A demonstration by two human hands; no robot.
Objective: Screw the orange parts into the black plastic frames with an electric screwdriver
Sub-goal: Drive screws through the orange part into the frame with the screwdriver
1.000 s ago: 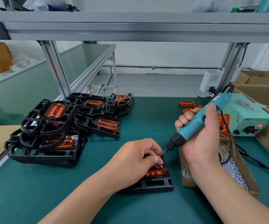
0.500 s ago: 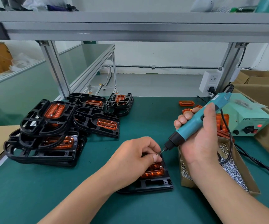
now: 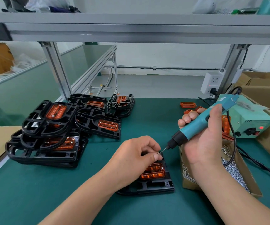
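A black plastic frame [image 3: 153,185] lies on the green mat in front of me, with an orange part [image 3: 154,172] seated in it. My left hand [image 3: 135,153] hovers over the frame's far side and pinches a small screw [image 3: 158,153] between thumb and forefinger. My right hand [image 3: 200,140] grips the teal electric screwdriver [image 3: 200,122], tilted down to the left. Its bit tip sits right at the screw, above the frame's far right corner. My left hand hides much of the frame.
A pile of black frames with orange parts [image 3: 53,127] fills the left of the mat. A cardboard box of screws [image 3: 233,169] lies under my right wrist. Loose orange parts [image 3: 188,104], a teal power supply [image 3: 252,124] and cables sit at the right.
The screwdriver bit has come down a little toward my left fingertips and now meets the screw. Both hands otherwise stay in place over the frame.
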